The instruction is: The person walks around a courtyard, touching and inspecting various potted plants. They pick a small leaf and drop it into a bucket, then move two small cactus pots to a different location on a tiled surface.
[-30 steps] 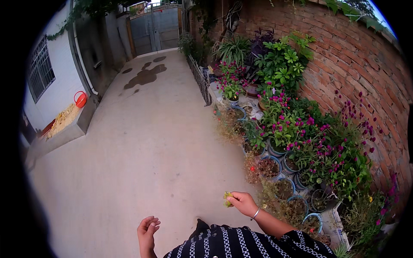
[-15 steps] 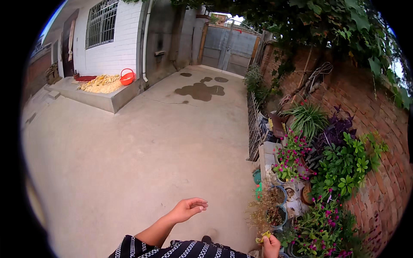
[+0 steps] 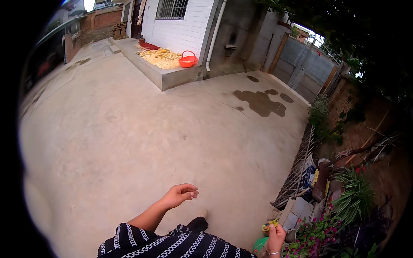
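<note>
My right hand (image 3: 275,234) is closed on a small yellow-green clipping (image 3: 269,224), prob. a plucked bit of plant; view too small to confirm. It sits low at my right side, just beside the flowering plants (image 3: 316,234) and above a green container (image 3: 259,245). My left hand (image 3: 178,195) is empty, fingers loosely curled, over bare concrete yard (image 3: 129,142). Risk: grip is fingertip-only, so the clipping could slip and drop onto the concrete. Low metal fence (image 3: 297,172) nearby could snag my sleeve.

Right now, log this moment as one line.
left hand: empty, loosely curled over concrete yard | right hand: pinching small yellow-green plant bit | beside flower bed
</note>
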Demonstrator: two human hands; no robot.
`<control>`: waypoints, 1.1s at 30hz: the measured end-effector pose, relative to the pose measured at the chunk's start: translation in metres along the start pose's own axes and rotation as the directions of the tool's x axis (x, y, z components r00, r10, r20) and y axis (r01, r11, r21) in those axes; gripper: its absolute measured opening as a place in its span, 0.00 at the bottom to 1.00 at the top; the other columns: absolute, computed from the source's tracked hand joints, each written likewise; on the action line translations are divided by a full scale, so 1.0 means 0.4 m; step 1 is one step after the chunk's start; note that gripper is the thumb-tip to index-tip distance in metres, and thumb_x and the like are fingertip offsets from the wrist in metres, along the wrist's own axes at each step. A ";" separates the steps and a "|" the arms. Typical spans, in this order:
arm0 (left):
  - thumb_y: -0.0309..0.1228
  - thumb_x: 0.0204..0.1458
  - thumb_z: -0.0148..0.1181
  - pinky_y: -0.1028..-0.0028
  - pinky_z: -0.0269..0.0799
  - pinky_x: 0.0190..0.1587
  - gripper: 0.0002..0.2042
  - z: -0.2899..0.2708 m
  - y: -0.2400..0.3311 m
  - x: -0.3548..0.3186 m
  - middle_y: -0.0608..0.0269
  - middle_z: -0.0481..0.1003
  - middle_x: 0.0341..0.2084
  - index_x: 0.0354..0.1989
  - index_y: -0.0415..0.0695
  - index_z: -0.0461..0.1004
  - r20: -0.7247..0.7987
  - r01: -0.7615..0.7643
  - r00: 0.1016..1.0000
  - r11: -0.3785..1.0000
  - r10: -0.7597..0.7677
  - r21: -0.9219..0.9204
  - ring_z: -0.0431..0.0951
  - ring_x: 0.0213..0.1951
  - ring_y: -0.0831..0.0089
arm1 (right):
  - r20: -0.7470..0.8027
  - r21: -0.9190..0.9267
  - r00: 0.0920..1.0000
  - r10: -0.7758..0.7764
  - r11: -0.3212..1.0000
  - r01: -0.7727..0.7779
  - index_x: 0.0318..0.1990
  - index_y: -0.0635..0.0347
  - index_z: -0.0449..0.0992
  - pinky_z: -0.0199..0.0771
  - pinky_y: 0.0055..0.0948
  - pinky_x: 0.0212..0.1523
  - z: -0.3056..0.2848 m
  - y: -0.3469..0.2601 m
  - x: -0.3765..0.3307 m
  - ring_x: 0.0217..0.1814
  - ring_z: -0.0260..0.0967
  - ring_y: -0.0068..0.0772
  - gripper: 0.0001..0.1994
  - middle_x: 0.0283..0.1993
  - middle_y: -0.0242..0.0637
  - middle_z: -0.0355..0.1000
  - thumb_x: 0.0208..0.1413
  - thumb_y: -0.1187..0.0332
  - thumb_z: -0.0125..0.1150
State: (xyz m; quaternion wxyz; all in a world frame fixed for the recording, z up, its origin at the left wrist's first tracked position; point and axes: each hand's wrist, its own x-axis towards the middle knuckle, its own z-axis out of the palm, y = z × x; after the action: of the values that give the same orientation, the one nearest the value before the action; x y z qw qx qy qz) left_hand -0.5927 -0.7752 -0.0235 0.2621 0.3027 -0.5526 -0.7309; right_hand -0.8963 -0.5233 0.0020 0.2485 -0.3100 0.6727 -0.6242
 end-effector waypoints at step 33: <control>0.25 0.53 0.52 0.75 0.70 0.41 0.10 0.896 0.263 2.452 0.61 0.75 0.36 0.43 0.39 0.70 0.286 -0.033 0.958 0.971 -0.037 0.236 0.75 0.39 0.72 | -0.263 0.014 0.959 0.105 0.994 -0.105 0.35 0.68 0.71 0.72 0.19 0.33 -0.705 0.209 2.189 0.31 0.70 0.17 0.08 0.29 0.33 0.73 0.57 0.70 0.52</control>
State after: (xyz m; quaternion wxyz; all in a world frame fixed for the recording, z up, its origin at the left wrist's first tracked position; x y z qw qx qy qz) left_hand -1.5163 -1.2731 0.0021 0.1401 0.2228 -0.6682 -0.6958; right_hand -1.7077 -0.9643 -0.0076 0.1895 -0.1881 0.7153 -0.6457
